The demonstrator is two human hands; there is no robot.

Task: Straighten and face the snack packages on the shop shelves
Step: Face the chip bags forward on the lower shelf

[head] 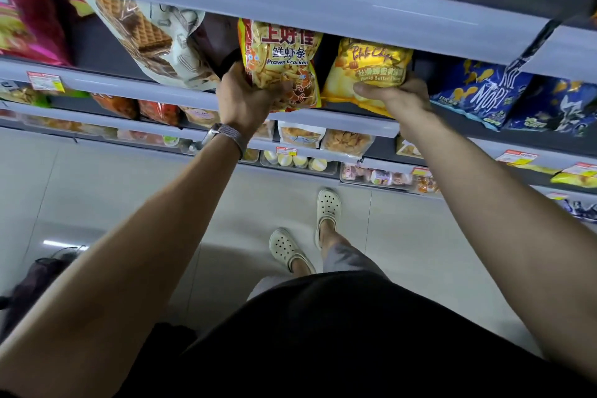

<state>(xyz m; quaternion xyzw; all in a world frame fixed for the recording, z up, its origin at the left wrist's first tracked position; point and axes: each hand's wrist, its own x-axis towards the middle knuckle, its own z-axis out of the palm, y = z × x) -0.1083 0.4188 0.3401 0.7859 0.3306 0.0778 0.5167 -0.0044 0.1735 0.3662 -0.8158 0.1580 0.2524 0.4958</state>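
Shelf (339, 122) looks only partly faced: the wafer bag (145, 39), left of your left hand (245, 97), leans hard, and the blue bags (478, 90), right of your right hand (397, 97), slump at angles. Between them, your left hand grips the prawn cracker bag (281, 52) low down. Your right hand pinches the bottom of the honey butter chip bag (368, 68); both bags show labels outward, near upright.

"Prawn Crackers" on the orange bag (281, 64); "Honey Butter" on the yellow bag (368, 71); "Nori" on the blue bag (481, 90).
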